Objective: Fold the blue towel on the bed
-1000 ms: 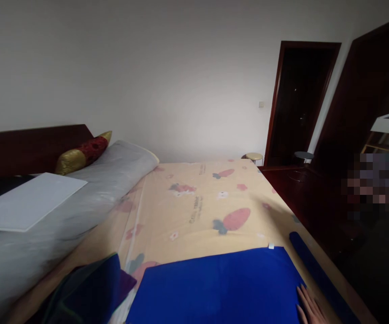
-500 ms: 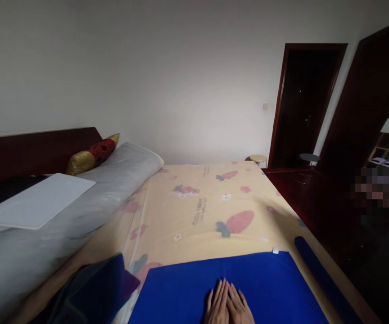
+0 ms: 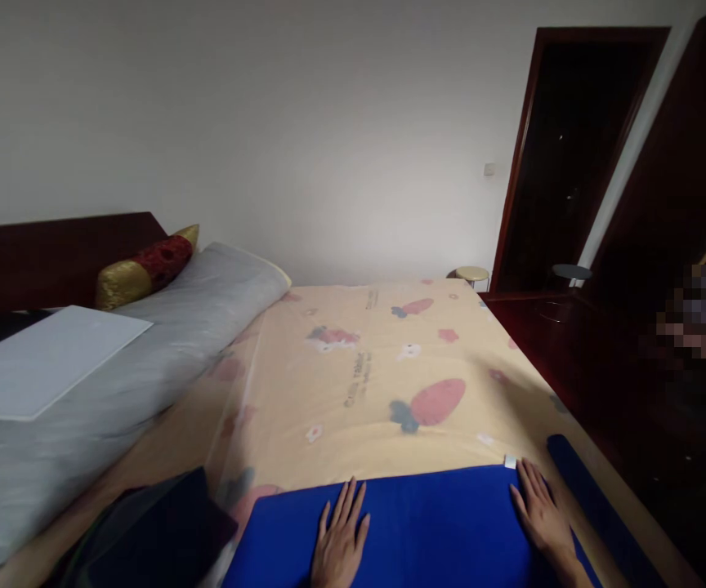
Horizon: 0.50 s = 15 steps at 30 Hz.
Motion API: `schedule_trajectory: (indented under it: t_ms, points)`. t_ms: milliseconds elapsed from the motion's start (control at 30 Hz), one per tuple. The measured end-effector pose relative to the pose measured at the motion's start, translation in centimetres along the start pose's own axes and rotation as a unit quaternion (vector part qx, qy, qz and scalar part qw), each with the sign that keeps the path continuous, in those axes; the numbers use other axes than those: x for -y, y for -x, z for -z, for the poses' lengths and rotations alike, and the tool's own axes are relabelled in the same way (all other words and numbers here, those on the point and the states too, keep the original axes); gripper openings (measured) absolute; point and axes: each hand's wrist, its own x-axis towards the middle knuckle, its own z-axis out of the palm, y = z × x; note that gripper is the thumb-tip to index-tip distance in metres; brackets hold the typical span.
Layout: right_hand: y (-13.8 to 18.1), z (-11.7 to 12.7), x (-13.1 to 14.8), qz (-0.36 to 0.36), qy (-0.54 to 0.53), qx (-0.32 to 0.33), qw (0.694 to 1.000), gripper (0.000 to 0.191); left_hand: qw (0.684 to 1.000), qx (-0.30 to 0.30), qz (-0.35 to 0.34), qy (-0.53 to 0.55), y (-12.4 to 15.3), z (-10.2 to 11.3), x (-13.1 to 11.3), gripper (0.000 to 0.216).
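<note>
A bright blue cloth point(image 3: 432, 523) lies flat on the near end of a bed covered by a cream sheet point(image 3: 365, 384) printed with carrots and flowers. My left hand point(image 3: 339, 543) rests palm down on the cloth near its far left edge, fingers apart. At the cloth's far right corner, next to a small white tag point(image 3: 510, 462), my right hand point(image 3: 542, 514) lies flat too. Neither hand grips anything.
A rolled blue piece point(image 3: 598, 510) lies along the bed's right edge. Dark folded fabric point(image 3: 145, 535) sits at the near left. A grey bolster point(image 3: 145, 351), a white board point(image 3: 40, 359) and a gold-red cushion point(image 3: 145, 269) line the headboard. A dark doorway point(image 3: 574, 155) and a stool point(image 3: 472, 274) stand beyond.
Both hands were together at the cloth's middle half a second ago; now they have spread apart, the left to the far left part, the right to the far right corner.
</note>
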Motion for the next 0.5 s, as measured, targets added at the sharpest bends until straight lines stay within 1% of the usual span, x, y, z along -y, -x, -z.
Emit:
schedule_trajectory:
  t_ms: [67,133,200,267,333,367,433,467,500]
  points:
    - [-0.1,-0.2,-0.9,-0.008,0.001,-0.006,1.0,0.072,1.0,0.003,-0.001,0.0,0.0,0.1,-0.1,0.052]
    - [-0.1,-0.3,-1.1,-0.007,0.0,-0.012,1.0,0.072,1.0,0.009,-0.001,0.001,0.0,0.2,-0.2,0.052]
    - [-0.2,-0.3,-0.8,-0.011,0.003,-0.031,0.999,0.072,1.0,0.013,0.005,-0.002,0.1,0.4,-0.3,0.052]
    - [-0.1,-0.3,0.2,-0.02,0.006,-0.075,0.997,0.074,1.0,0.007,0.008,-0.004,0.0,0.5,-0.8,0.052]
    - [0.5,-0.6,2.6,-0.004,-0.002,-0.12,0.993,0.071,1.0,-0.009,-0.02,0.004,-0.1,0.4,-1.9,0.052]
    - [1.1,-0.9,4.4,0.022,-0.009,-0.136,0.99,0.067,0.999,-0.015,-0.049,0.014,-0.3,0.4,-2.6,0.052]
    - [3.0,-1.8,9.0,0.112,-0.029,-0.136,0.984,0.059,0.992,-0.016,-0.119,0.037,-0.8,0.2,-4.3,0.052]
    - [4.3,-2.3,11.5,0.171,-0.038,-0.138,0.975,0.06,0.988,-0.013,-0.145,0.046,-1.1,0.1,-5.2,0.052]
    - [5.7,-2.7,13.9,0.228,-0.044,-0.153,0.96,0.061,0.986,-0.009,-0.159,0.05,-1.5,0.0,-6.0,0.052]
